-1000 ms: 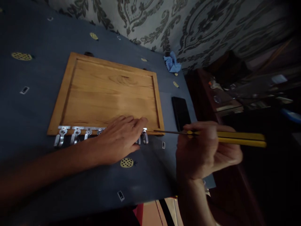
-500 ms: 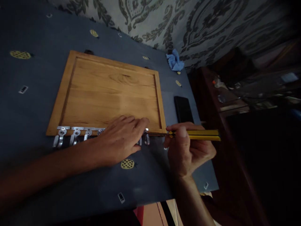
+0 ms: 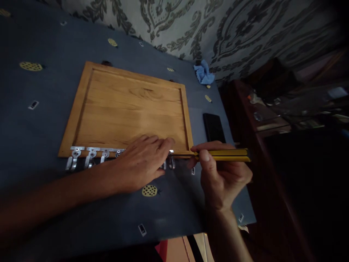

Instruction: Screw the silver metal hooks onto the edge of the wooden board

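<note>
A wooden board (image 3: 128, 105) with a raised rim lies flat on a blue patterned tablecloth (image 3: 40, 83). A metal rail of hooks (image 3: 89, 155) runs along its near edge. My left hand (image 3: 141, 162) lies flat, fingers stretched, over the right part of that rail and the board's edge. My right hand (image 3: 222, 174) grips a yellow-handled screwdriver (image 3: 227, 154) held level. Its thin shaft points left, with the tip at the rightmost hook (image 3: 171, 160) beside my left fingertips.
A black phone (image 3: 214, 127) lies right of the board. A crumpled blue cloth (image 3: 203, 72) sits at the table's far corner by the patterned wall. A dark cluttered shelf (image 3: 269, 112) stands to the right. The table's near edge runs just below my wrists.
My right hand has carried the screwdriver leftward, bringing its tip from right of the board to the rightmost hook. My left hand has stayed on the rail.
</note>
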`<move>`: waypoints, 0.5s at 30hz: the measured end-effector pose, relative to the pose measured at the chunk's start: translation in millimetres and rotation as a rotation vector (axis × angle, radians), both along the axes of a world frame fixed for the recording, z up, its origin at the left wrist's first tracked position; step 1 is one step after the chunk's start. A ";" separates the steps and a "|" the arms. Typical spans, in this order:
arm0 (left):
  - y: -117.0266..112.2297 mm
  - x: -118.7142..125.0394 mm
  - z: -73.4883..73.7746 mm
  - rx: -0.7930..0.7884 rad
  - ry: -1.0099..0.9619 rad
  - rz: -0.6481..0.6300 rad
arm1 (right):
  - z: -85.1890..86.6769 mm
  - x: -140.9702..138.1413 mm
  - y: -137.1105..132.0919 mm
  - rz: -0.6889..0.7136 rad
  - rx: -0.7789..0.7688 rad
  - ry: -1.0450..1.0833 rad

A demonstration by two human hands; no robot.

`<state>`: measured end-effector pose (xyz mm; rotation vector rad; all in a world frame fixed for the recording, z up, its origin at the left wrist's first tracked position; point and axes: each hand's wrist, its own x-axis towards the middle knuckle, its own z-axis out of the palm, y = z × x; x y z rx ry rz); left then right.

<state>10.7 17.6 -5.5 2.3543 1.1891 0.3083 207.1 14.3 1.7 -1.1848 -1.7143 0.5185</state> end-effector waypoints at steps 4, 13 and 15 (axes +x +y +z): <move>0.6 0.4 0.8 0.004 -0.004 0.000 | 11.4 9.4 -0.1 0.148 -0.197 0.024; -0.5 -0.6 -0.4 -0.029 -0.006 -0.006 | 0.3 10.5 -2.4 0.096 0.044 -0.067; -0.2 -0.3 -0.2 -0.027 -0.007 -0.004 | -3.5 7.7 -3.4 0.061 0.114 -0.108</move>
